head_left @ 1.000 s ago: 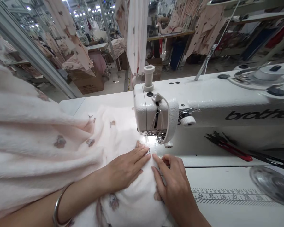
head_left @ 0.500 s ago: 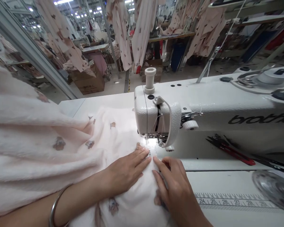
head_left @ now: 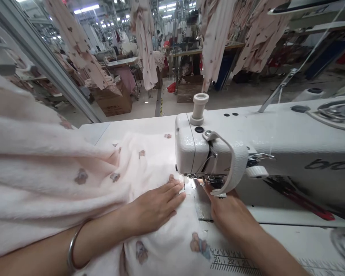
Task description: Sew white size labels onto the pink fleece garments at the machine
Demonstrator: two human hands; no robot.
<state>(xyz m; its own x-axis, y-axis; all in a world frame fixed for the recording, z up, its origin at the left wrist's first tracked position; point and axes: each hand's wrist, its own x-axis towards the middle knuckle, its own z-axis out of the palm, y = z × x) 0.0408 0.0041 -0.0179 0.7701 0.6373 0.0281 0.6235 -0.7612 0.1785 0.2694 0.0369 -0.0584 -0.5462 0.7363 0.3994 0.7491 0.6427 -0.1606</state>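
My left hand [head_left: 158, 205] lies flat on the pale pink plush fabric [head_left: 149, 172] printed with small bears. Its fingertips touch a small white label [head_left: 186, 188] with dark print, just in front of the needle area. My right hand [head_left: 225, 205] reaches in under the head of the white sewing machine [head_left: 215, 153], right of the needle. The finger guard and machine head cover most of its fingers, so whether they hold anything is hidden. A lit spot surrounds the presser foot, beside both hands.
Red-handled snips [head_left: 313, 207] lie under the machine arm. A printed ruler scale [head_left: 232, 262] runs along the table's front. A metal pole [head_left: 54, 65] rises at the left; a cardboard box [head_left: 113, 101] and hanging printed fabric [head_left: 146, 50] are beyond the table.
My right hand has left the fabric in front of the needle and moved forward and right, under the machine head. My left hand stays flat on the fabric. The view has shifted slightly.
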